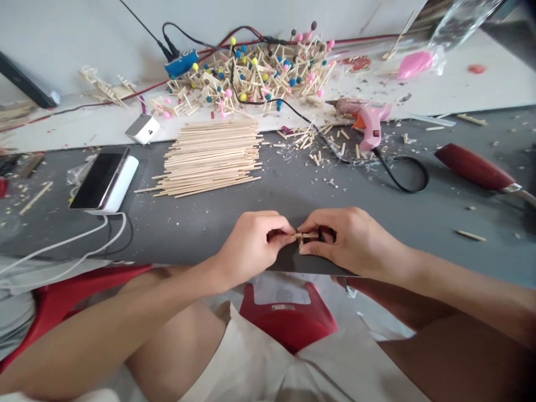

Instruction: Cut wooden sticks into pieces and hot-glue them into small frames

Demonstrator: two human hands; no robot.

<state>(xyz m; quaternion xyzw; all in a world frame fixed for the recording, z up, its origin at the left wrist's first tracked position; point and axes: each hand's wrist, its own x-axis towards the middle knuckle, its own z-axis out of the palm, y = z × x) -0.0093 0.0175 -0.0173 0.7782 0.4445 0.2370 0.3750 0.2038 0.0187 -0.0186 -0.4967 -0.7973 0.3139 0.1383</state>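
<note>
Small wooden piece, pinched by the left hand and right hand near the table's front edge; grey surface reaches back to stick bundle, glue gun, white ledge, wall.

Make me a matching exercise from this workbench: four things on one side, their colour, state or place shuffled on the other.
1. glue gun
2. wooden sticks
3. phone
4. small wooden piece

A. dark-screened, towards the picture's left
B. pinched between left hand and right hand
C. mostly pink
D. piled, lying roughly parallel

Pairs: 1-C, 2-D, 3-A, 4-B
</note>
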